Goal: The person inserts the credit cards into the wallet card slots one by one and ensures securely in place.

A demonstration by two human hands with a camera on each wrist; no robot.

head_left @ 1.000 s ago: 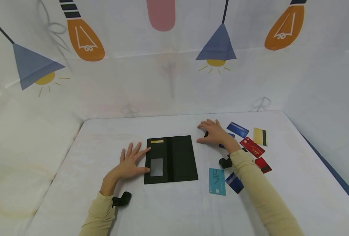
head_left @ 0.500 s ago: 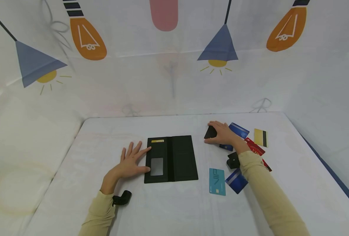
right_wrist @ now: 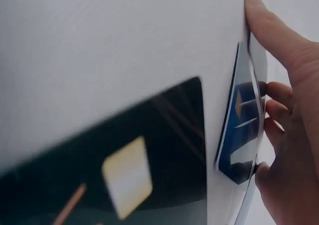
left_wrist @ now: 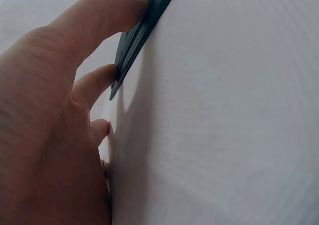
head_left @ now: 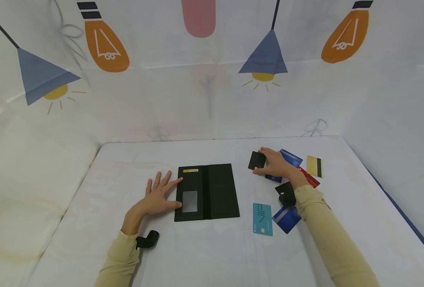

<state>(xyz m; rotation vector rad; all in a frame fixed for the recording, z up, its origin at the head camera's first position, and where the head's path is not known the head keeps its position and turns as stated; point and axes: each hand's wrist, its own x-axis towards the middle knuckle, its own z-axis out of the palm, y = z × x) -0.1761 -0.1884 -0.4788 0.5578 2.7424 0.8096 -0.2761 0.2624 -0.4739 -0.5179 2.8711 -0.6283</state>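
An open black card wallet (head_left: 223, 191), with a clear window and a yellow card strip in its left half, lies flat on the white table. My left hand (head_left: 156, 201) is spread at its left side, thumb and index finger touching its edge; the left wrist view shows both fingertips on the wallet (left_wrist: 130, 51). My right hand (head_left: 274, 163) pinches a black card (head_left: 256, 159) between thumb and fingers by its opposite edges. Just under that hand lies a dark blue card (head_left: 273, 178). In the right wrist view, this blue card (right_wrist: 241, 120) appears beside my right hand (right_wrist: 294, 115).
Right of the wallet lie a teal VIP card (head_left: 262, 219), a blue card (head_left: 286, 219) and another black card (head_left: 283, 189), partly covered by the wrist camera. Farther back are a blue card (head_left: 291, 157), a red card (head_left: 311, 180) and a yellow card (head_left: 315, 166).
My right hand has shifted right over the cards, and more of the black card shows between its fingers. The left hand and the wallet have stayed in place.
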